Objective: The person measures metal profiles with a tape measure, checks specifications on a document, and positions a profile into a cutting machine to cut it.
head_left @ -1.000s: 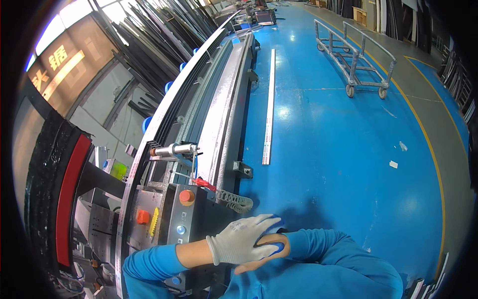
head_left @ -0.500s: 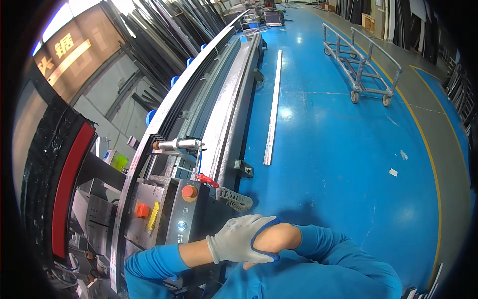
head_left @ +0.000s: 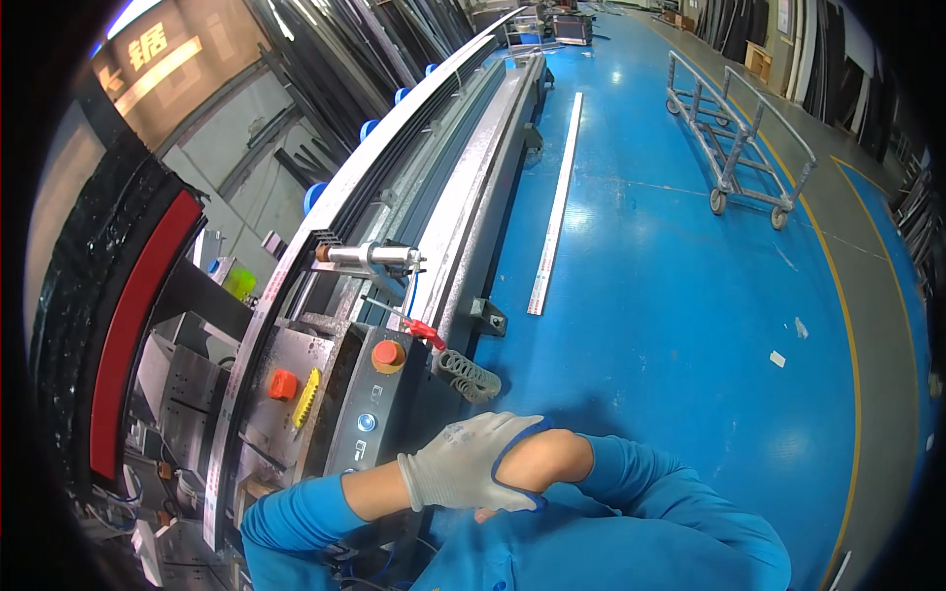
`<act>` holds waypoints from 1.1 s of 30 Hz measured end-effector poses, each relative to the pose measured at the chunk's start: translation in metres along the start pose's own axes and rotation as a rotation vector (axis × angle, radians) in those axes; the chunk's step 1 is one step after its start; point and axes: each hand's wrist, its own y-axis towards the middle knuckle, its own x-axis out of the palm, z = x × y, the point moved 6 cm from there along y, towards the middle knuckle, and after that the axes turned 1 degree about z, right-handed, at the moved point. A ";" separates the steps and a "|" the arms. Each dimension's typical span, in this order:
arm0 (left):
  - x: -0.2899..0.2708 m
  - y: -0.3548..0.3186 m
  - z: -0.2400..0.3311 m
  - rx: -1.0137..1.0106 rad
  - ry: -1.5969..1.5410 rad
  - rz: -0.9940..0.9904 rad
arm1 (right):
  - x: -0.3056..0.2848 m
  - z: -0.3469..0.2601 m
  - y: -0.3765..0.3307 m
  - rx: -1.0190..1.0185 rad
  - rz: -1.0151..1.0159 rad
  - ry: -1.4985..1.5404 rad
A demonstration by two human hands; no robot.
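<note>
In front of my body, my left hand (head_left: 473, 461) wears a pale grey glove with a blue edge. Its fingers are wrapped round my bare right hand (head_left: 542, 460) near the wrist. The glove and my clothing hide most of the right hand's fingers; only a bit of skin shows below the glove. Just left of my hands stands a machine control panel (head_left: 367, 404) with a red mushroom button (head_left: 387, 355). Above the hands, a red-handled air gun (head_left: 426, 333) rests by a coiled hose (head_left: 468, 376).
A long machine bed (head_left: 458, 217) runs away on the left, bearing long profiles (head_left: 370, 177). One pale strip (head_left: 558, 212) lies on the blue floor (head_left: 650, 295). A metal trolley (head_left: 734, 148) stands at far right. An orange-red block (head_left: 283, 384) and a yellow toothed piece (head_left: 307, 398) sit beside the panel.
The view has turned slightly, so the machine's far part and the trolley appear further right. My left hand keeps its hold on the right.
</note>
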 end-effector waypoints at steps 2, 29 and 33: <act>-0.002 -0.006 -0.001 -0.063 -0.035 -0.041 | -0.002 0.005 -0.005 0.045 0.023 0.000; 0.026 -0.159 0.049 -0.710 0.193 0.781 | 0.161 -0.031 0.109 -0.216 -0.897 -0.031; 0.085 -0.217 0.083 -1.119 0.076 1.085 | 0.221 -0.063 0.086 -0.387 -1.222 -0.168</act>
